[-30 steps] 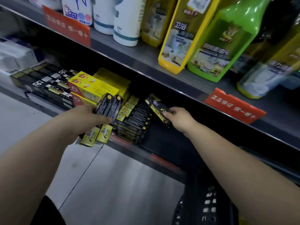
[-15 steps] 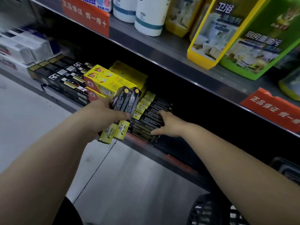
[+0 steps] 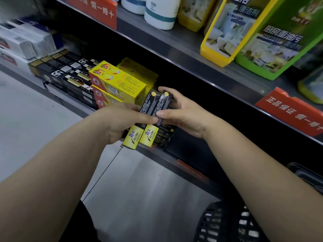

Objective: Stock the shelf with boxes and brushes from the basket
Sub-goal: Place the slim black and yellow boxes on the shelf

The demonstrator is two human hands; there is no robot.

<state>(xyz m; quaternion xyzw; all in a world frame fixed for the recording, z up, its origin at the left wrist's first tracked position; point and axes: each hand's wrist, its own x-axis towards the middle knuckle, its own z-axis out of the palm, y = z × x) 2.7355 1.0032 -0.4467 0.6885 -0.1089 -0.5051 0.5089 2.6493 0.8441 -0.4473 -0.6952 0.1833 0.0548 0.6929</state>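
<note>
The left hand (image 3: 120, 123) gripped two boxes (image 3: 150, 109); the right hand (image 3: 185, 116) pinched one. The shelf (image 3: 201, 145) was partly stocked, these two unplaced; basket (image 3: 227, 222) contents unclear.

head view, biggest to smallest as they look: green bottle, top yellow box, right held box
1. green bottle, largest even though cut off by the frame
2. top yellow box
3. right held box, clearly slimmer
</note>
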